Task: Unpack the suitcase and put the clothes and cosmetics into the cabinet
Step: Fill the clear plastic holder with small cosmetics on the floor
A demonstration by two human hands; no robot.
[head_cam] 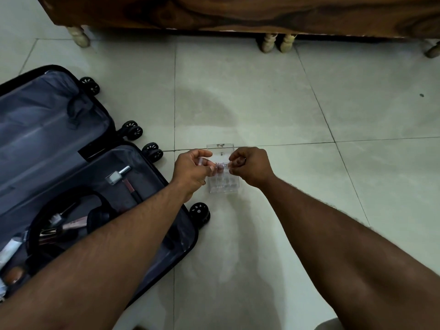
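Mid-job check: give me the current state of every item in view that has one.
Suitcase: open flat on the floor, cosmetics still inside.
Clear organizer: on the floor, lid up.
Left hand: pinching the organizer's edge.
Right hand: pinching its other side.
Nail polish: lying in the suitcase.

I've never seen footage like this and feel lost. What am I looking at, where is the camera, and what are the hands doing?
There is no machine here: a person wears a camera on the head, looking down at their own arms. The left hand and right hand both pinch a clear plastic organizer with small compartments, which is over the tiled floor. To the left lies an open suitcase with cosmetics in it, such as a nail polish bottle. Along the top runs wooden furniture on turned legs.
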